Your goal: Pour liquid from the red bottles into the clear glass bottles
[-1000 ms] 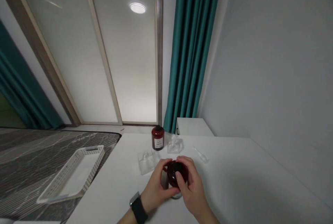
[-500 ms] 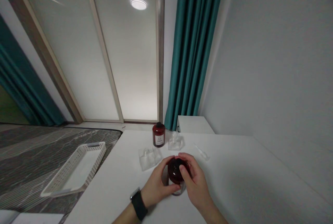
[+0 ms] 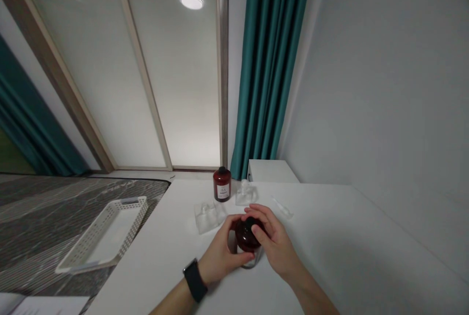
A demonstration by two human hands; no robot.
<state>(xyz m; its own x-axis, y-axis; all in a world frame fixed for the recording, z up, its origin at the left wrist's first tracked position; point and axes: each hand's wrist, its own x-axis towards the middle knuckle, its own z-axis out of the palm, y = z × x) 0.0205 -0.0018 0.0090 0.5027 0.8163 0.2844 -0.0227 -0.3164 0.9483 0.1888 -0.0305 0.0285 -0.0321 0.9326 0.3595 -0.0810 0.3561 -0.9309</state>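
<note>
A dark red-brown glass bottle (image 3: 246, 238) with a black cap stands on the white table near its front. My left hand (image 3: 224, 255), with a black watch on the wrist, is wrapped round the bottle's body from the left. From the right my right hand (image 3: 274, 241) has its thumb and fingers closed on the black cap (image 3: 252, 222) at the top. The bottle's label and lower part are mostly hidden by my hands. Behind them stands a second red-brown bottle (image 3: 222, 185) with a white label and black cap.
Two clear glass or plastic bottles, one at left (image 3: 208, 216) and one behind (image 3: 245, 194), are on the white table (image 3: 330, 237). A clear dropper-like piece (image 3: 282, 207) lies at right. Beyond the table's left edge is a white perforated basket (image 3: 104, 237). A wall runs along the right.
My right hand has turned a little about the cap, its wrist and forearm swinging to the right. The left hand keeps its hold on the bottle. The view has shifted slightly.
</note>
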